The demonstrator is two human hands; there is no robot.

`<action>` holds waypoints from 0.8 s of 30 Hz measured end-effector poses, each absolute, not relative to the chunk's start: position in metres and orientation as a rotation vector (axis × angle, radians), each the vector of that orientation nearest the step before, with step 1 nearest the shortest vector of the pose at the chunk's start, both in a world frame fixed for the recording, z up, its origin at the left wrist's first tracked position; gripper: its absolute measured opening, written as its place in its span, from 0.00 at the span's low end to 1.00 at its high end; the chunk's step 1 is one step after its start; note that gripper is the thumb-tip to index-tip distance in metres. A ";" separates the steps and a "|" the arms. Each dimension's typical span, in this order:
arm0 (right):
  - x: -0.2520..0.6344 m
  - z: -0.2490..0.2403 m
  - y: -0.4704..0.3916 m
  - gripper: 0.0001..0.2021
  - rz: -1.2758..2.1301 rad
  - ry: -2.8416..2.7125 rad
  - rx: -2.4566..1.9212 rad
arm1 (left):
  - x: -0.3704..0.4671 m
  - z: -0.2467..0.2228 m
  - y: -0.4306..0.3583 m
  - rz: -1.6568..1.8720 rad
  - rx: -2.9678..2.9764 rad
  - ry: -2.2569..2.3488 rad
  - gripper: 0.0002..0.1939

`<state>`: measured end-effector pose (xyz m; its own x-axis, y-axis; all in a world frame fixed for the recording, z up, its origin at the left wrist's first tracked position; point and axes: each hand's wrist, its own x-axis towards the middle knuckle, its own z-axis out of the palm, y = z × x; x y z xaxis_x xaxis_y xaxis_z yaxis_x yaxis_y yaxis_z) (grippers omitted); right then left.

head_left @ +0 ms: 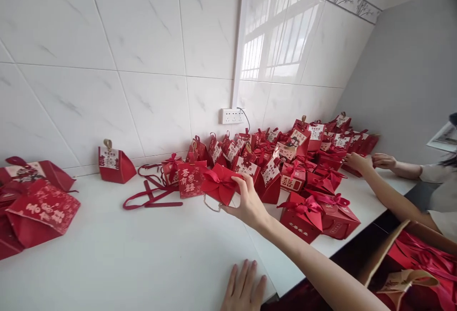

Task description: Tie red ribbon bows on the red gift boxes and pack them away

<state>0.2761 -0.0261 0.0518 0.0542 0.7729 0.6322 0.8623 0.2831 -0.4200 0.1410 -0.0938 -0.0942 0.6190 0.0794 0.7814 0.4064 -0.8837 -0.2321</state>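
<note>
My right hand (248, 204) reaches in from the lower right, thumb and fingers closed on the edge of a red gift box (218, 182) with a ribbon bow on top. A pale, beaded-looking loop (211, 205) hangs below this box. Just behind stands a red box with gold-white lettering (192, 178), close to the held one. At the bottom edge my left hand (244, 287) lies flat on the white table (160, 254), fingers apart, holding nothing.
Many red gift boxes (271, 178) crowd the back right; loose red ribbons (153, 197) lie to the left. One box (116, 164) stands alone by the wall, and more boxes (43, 208) are far left. A co-worker's hands (357, 162) are at right, above a carton (385, 249) of boxes.
</note>
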 end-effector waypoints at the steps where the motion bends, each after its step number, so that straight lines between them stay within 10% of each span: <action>1: 0.273 0.053 -0.028 0.36 -0.200 -1.749 -1.429 | 0.145 -0.096 -0.096 -1.259 -2.445 -0.438 0.19; 7: 0.239 0.060 -0.035 0.41 -0.365 -1.738 -1.157 | 0.140 -0.083 -0.118 -1.955 -2.615 -0.587 0.16; 15: 0.144 0.024 0.012 0.44 -0.225 -1.514 -1.071 | 0.048 0.034 -0.034 -3.005 -1.785 -2.178 0.28; 24: 0.112 -0.037 0.000 0.36 0.233 -1.652 -0.852 | -0.007 0.034 0.043 -2.364 -2.307 -1.974 0.22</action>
<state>0.1116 0.0002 -0.0367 -0.0293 0.6393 0.7684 0.4022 0.7113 -0.5765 -0.0073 0.0428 0.0341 -0.1276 0.9403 0.3155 0.1424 -0.2974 0.9441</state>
